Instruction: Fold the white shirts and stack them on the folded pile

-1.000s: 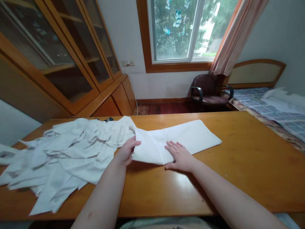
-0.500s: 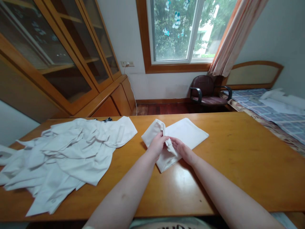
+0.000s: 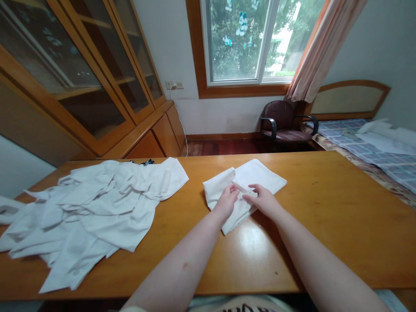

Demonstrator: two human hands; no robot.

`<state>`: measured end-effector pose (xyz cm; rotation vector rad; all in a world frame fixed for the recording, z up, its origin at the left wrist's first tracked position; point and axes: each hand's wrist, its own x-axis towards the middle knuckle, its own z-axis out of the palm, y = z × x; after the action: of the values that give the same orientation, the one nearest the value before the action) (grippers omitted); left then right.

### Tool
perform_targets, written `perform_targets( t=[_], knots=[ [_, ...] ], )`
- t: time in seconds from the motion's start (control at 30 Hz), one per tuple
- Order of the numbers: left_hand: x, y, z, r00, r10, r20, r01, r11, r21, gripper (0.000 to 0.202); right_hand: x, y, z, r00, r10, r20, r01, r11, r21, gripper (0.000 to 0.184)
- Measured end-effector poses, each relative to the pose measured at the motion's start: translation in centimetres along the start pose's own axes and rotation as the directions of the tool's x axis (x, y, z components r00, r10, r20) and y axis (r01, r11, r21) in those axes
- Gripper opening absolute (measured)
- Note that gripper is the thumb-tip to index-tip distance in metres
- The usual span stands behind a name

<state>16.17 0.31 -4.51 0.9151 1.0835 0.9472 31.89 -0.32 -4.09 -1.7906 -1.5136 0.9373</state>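
A folded white cloth [image 3: 260,173] lies on the wooden table in front of me, one corner pointing right and another toward me. My left hand [image 3: 227,201] is on its near left part, fingers bent around a raised fold. From the right, my right hand [image 3: 264,201] takes the other end of that fold between thumb and fingers. The fingertips partly hide the fold. To the left lies a loose, crumpled heap of white garments [image 3: 107,203], apart from both hands.
The wooden table [image 3: 341,225] runs across the view. Small dark items [image 3: 148,162] lie behind the heap. Beyond the table stand a glass-fronted cabinet [image 3: 130,130], a dark red armchair [image 3: 281,121] and a bed [image 3: 364,138] with a checked cover.
The cloth's raised left part has come down flatter and shifted slightly right. Both hands moved right and are now farther apart along the fold. The heap has not changed.
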Motion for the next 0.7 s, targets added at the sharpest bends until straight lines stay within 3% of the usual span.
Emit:
perform_targets(
  t=[0.07,0.17,0.23,0.27,0.33,0.37,0.47,0.57,0.63,0.7],
  knots=[
    [-0.7,0.6,0.2,1.0,-0.012,0.023,0.009,0.993,0.116,0.043,-0.1,0.0,-0.3,1.0,0.018,0.006,-0.017,0.984,-0.178,0.044],
    [-2.3,2.4,-0.2,0.996,0.028,0.089,-0.06,0.922,0.383,0.044,0.1,0.2,-0.2,0.999,-0.015,0.046,0.025,0.975,-0.22,0.031],
    [-3.1,4.3,-1.3,0.972,0.216,0.095,-0.229,0.769,0.597,0.036,0.4,0.6,-0.2,0.996,-0.038,0.08,0.052,0.981,-0.186,0.033],
    [-3.3,5.2,-2.1,0.928,0.356,0.108,-0.328,0.644,0.691,0.035,0.6,0.9,-0.2,0.994,-0.054,0.094,0.069,0.984,-0.165,0.034],
    [-3.1,6.8,-4.0,0.837,0.541,0.078,-0.361,0.439,0.823,0.037,1.1,1.4,-0.4,0.986,-0.108,0.125,0.122,0.987,-0.107,0.037],
    [-2.8,7.3,-5.0,0.83,0.555,0.048,-0.318,0.402,0.858,0.04,1.3,1.6,-0.4,0.979,-0.141,0.147,0.151,0.986,-0.063,0.038],
    [-1.8,7.6,-7.8,0.921,0.39,0.01,-0.213,0.482,0.85,0.05,2.0,2.2,-0.4,0.961,-0.214,0.177,0.199,0.975,0.1,0.042],
    [-1.9,7.3,-9.5,0.976,0.2,0.091,-0.197,0.611,0.767,0.051,2.3,2.4,-0.2,0.977,-0.203,0.071,0.192,0.971,0.143,0.045],
    [-2.6,7.3,-10.2,0.979,0.07,0.189,-0.184,0.69,0.699,0.054,2.1,2.1,-0.3,0.987,-0.154,-0.039,0.155,0.988,0.023,0.043],
    [-3.4,7.4,-10.8,0.946,-0.068,0.316,-0.149,0.775,0.614,0.059,1.8,1.7,-0.5,0.988,-0.106,-0.112,0.089,0.985,-0.149,0.037]
  ],
)
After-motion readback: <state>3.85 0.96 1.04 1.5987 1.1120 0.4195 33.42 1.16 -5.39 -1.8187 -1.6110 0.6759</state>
